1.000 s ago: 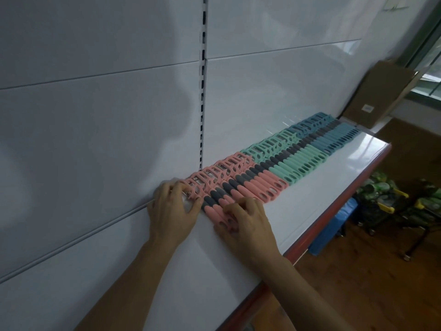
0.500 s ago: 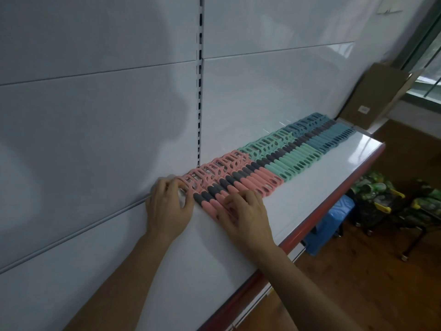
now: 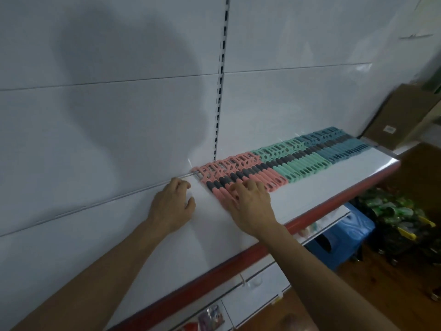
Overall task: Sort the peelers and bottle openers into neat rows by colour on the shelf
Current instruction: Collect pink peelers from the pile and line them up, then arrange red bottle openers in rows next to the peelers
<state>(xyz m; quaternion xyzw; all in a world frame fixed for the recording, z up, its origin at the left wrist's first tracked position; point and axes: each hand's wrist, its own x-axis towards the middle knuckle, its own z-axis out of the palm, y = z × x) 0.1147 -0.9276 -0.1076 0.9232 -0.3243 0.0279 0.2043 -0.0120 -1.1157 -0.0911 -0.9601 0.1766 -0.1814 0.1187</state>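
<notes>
The right hand (image 3: 250, 206) lies palm down on the near end of the pink row, its fingers (image 3: 238, 188) bent and close together, with the tips resting on top of the pink handles. Whether any finger hooks under a handle cannot be told. The left hand (image 3: 173, 204) sits on the bare shelf just left of that row. Its fingers are loosely curled, its thumb (image 3: 191, 202) sticks out toward the row, and it holds nothing, apart from the nearest pink piece.

The pink peelers and openers (image 3: 241, 172) lie side by side with their cut-out heads against the back panel (image 3: 298, 96) and their slotted handles pointing to the shelf front, each with a dark grey grip band. Touching them on the right is the mint green group (image 3: 294, 163), and beyond that the blue group (image 3: 338, 149), all in one continuous band. Which pieces are peelers and which are openers is too blurred to tell.

The white shelf (image 3: 329, 177) has a red front edge (image 3: 334, 200). A slotted upright (image 3: 220, 91) divides the back panel. A cardboard box (image 3: 401, 115) leans at the far end. Below stand a blue plastic stool (image 3: 343, 235) and green packaged goods (image 3: 391, 211) on a wooden floor (image 3: 381, 295).
</notes>
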